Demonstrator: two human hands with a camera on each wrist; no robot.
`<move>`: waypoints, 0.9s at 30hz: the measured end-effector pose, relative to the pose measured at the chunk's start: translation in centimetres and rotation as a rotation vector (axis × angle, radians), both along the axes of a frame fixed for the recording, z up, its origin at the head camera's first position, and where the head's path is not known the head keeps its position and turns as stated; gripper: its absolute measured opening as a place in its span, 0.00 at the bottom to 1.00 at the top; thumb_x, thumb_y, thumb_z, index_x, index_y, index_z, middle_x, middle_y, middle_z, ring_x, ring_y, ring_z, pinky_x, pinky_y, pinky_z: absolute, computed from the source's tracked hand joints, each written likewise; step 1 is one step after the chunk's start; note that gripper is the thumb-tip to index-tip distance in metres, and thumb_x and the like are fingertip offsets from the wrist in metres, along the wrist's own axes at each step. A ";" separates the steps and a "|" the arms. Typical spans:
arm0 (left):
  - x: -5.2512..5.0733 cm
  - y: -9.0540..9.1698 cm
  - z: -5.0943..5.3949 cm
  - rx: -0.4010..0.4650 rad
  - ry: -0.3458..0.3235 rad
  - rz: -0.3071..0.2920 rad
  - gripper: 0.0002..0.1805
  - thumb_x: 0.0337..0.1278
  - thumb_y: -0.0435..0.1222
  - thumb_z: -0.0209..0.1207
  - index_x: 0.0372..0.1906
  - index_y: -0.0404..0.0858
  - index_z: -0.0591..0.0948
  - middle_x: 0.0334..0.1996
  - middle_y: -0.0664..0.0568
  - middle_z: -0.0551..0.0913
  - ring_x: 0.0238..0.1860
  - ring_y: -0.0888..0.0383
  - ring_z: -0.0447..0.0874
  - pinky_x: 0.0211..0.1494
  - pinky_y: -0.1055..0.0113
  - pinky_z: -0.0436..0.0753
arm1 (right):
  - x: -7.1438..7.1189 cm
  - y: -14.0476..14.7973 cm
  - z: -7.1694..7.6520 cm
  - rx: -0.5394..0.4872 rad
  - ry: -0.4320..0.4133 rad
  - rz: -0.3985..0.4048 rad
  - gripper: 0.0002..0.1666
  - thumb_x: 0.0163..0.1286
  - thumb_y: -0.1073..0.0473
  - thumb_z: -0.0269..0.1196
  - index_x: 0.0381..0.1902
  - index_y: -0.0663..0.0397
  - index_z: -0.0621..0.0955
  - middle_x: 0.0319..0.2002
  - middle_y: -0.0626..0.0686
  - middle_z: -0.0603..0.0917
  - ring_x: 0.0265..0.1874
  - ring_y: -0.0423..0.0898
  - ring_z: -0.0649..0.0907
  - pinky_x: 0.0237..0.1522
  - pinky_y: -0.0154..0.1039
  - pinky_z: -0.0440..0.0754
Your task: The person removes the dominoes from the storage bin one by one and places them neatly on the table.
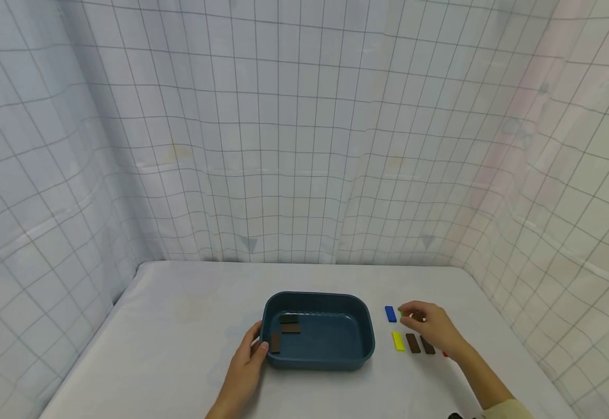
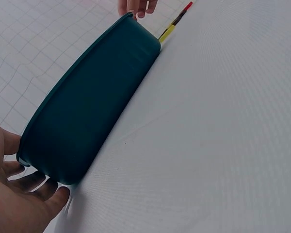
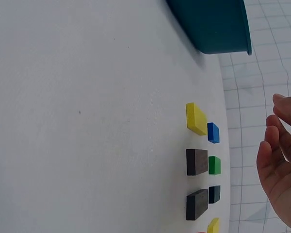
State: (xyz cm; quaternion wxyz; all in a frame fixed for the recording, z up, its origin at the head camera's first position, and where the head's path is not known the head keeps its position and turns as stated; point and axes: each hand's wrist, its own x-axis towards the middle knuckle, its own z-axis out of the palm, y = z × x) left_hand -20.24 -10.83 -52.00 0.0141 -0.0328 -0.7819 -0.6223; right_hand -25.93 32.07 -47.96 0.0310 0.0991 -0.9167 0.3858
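Note:
A dark teal bin (image 1: 317,366) stands on the white table. My left hand (image 1: 241,369) grips its left end, thumb on the rim; in the left wrist view, the hand (image 2: 26,194) has its fingers around the bin (image 2: 87,97). My right hand (image 1: 435,329) hovers over the blocks right of the bin, partly covering a green block (image 1: 401,313). In the right wrist view, the green block (image 3: 214,165) lies on the table, apart from the hand (image 3: 283,165), whose fingers are loosely bent with nothing between them. Nearby lie a blue block (image 3: 213,132) and a yellow block (image 3: 196,119).
Inside the bin lie a dark block (image 1: 289,319) and two brown blocks, one upper (image 1: 291,329) and one lower (image 1: 275,343). Further brown blocks (image 1: 413,343), a dark one (image 3: 214,194) and a red one (image 1: 445,354) are on the table. Grid-patterned white curtains (image 1: 304,145) surround it.

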 end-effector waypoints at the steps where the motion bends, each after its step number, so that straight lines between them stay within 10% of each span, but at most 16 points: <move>1: 0.0 0.0 0.0 0.001 0.005 -0.003 0.29 0.82 0.34 0.50 0.79 0.33 0.60 0.75 0.33 0.64 0.73 0.35 0.66 0.72 0.43 0.69 | -0.1 -0.2 0.0 -0.003 -0.005 0.004 0.17 0.72 0.59 0.69 0.55 0.59 0.85 0.41 0.47 0.85 0.35 0.46 0.81 0.33 0.35 0.82; 27: 0.1 0.1 0.2 0.029 -0.035 0.001 0.29 0.82 0.35 0.49 0.80 0.35 0.59 0.77 0.35 0.62 0.74 0.36 0.64 0.73 0.42 0.65 | -1.4 -4.4 0.1 0.026 0.055 0.130 0.14 0.72 0.58 0.70 0.52 0.56 0.87 0.45 0.51 0.88 0.38 0.44 0.83 0.40 0.34 0.85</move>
